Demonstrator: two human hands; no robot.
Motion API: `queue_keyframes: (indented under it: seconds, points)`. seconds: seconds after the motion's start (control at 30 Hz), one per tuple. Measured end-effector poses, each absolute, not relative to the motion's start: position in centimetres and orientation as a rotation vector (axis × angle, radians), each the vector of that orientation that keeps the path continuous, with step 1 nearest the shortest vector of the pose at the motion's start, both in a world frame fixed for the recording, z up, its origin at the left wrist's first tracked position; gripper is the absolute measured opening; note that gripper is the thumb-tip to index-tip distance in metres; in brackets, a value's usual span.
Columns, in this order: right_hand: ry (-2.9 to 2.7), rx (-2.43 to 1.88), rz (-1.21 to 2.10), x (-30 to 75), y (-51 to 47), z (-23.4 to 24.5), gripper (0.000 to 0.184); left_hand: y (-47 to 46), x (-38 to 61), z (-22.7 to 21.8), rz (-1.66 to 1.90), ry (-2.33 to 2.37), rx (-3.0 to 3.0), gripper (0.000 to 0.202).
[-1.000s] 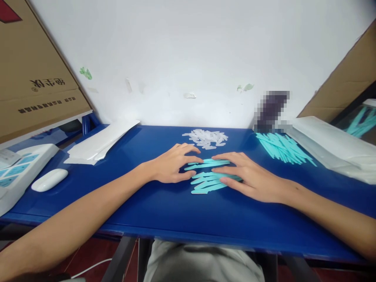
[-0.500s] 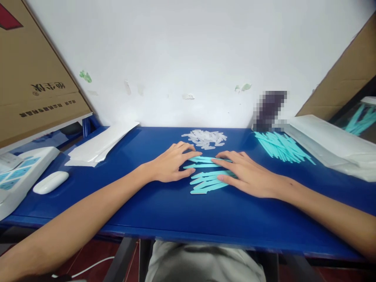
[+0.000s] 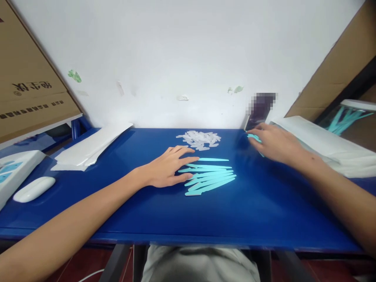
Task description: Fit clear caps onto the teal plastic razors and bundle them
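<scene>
Several turquoise eyebrow razors lie roughly side by side in a loose fan on the blue table, handles pointing right. At their left ends rests my left hand, open, its index finger and thumb touching the razor heads. Over a second pile of turquoise razors at the back right is my right hand, fingers and thumb apart. That hand covers most of the pile, and its fingertips are slightly blurred. Small whitish translucent blade caps lie heaped behind the fan.
White plastic sleeves and a white mouse-shaped case lie on the left. More plastic bags are at the right, near a clear tub of turquoise razors. A pixelated dark object leans on the wall. A cardboard box stands left.
My right hand has left the fanned razors and moved right and back to the other pile. My left hand stays at the razor heads. The view has shifted slightly to the right.
</scene>
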State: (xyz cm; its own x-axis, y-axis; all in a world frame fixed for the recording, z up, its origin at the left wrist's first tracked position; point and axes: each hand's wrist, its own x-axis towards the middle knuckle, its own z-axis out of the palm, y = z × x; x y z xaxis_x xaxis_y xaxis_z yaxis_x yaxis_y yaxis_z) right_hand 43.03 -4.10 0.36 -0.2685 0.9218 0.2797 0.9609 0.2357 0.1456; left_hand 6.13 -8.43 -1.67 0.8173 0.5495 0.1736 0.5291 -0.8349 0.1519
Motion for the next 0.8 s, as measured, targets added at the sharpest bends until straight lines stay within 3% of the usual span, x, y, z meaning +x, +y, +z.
queue_keyframes:
  seconds: [0.1,0.23,0.47,0.8]
  points:
    - [-2.186,-2.162,-0.355,46.4,-2.5,0.4,0.06,-8.4,6.5,-1.9,0.281,0.901,2.873,0.057]
    - [-2.108,-2.311,-0.233,47.9,-1.4,-0.2,0.072,-9.1,8.2,-1.9,0.21,0.989,2.809,0.062]
    - [-2.228,-2.285,-0.171,47.4,-0.2,-1.0,0.049,-10.1,9.5,-2.4,0.149,0.921,2.866,0.072]
    - [-2.21,-2.226,-0.235,46.3,-0.8,-0.5,0.039,-9.8,7.4,-0.6,-0.038,0.818,2.802,0.067]
